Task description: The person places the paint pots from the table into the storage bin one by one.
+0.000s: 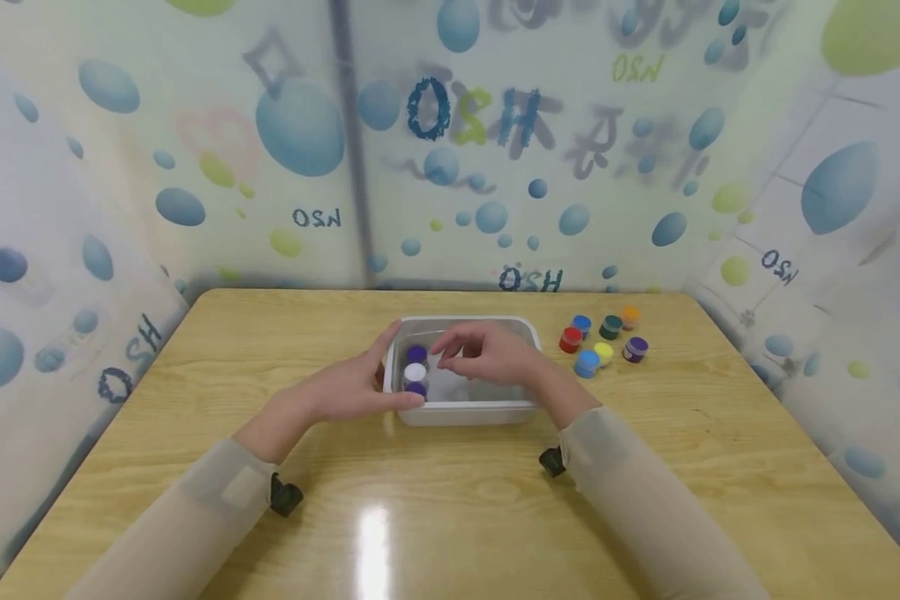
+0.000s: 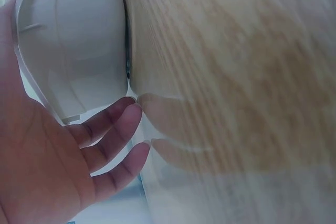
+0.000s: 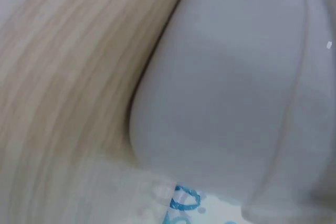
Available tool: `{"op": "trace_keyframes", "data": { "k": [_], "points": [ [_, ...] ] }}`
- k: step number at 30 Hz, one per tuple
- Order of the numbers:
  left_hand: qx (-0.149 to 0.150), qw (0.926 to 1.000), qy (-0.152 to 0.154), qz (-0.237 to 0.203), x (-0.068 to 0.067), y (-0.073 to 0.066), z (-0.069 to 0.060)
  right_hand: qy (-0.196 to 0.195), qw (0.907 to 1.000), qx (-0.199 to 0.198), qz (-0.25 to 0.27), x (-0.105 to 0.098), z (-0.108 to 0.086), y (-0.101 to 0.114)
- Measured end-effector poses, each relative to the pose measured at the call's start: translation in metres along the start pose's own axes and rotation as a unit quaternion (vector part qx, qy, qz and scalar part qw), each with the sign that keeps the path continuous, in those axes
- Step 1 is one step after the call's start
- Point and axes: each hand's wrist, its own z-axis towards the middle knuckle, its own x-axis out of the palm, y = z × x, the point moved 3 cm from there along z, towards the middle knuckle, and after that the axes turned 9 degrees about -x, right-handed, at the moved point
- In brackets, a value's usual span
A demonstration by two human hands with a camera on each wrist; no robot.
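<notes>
My left hand (image 1: 352, 386) grips the left end of a white plastic box (image 1: 480, 412), its thumb along the near rim and its index finger at the far corner. In the left wrist view its other fingers (image 2: 113, 135) bend loosely beside the box wall. Inside, along the left wall, stand a small paint jar with a purple lid (image 1: 417, 354), a white-lidded jar (image 1: 416, 372) and another purple-lidded jar (image 1: 416, 389). My right hand (image 1: 487, 354) reaches over the box, fingers loosely bent beside these jars. Nothing shows between its fingertips. The right wrist view has only the outer box wall (image 3: 220, 87).
Right of the box stand several paint jars, among them a red jar (image 1: 571, 339), a light blue jar (image 1: 587, 363), a yellow jar (image 1: 603, 353), a purple jar (image 1: 635, 349) and an orange jar (image 1: 630, 317). The wooden table (image 1: 450, 508) meets patterned walls behind.
</notes>
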Motion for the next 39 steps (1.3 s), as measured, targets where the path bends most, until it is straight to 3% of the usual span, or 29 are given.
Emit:
{"op": "trace_keyframes", "data": {
  "k": [9, 22, 31, 35, 39],
  "points": [
    [0.008, 0.9999, -0.004, 0.005, 0.001, 0.0, 0.001, -0.047, 0.9983, 0.033, -0.013, -0.03, -0.04, 0.0],
    [0.01, 0.9999, -0.009, 0.003, 0.001, -0.001, -0.001, -0.141, 0.9876, 0.063, -0.031, -0.094, -0.141, -0.029],
    [0.011, 0.9999, -0.005, 0.007, 0.0, -0.004, 0.0, -0.158, 0.9696, 0.161, -0.095, -0.131, -0.21, -0.065],
    [0.014, 0.9999, -0.005, 0.007, -0.001, -0.004, 0.0, -0.163, 0.9597, 0.2, -0.112, -0.145, -0.227, -0.079],
    [0.004, 0.9999, -0.007, 0.007, 0.0, -0.001, -0.002, -0.156, 0.9545, 0.215, -0.135, -0.152, -0.227, -0.091]
  ]
}}
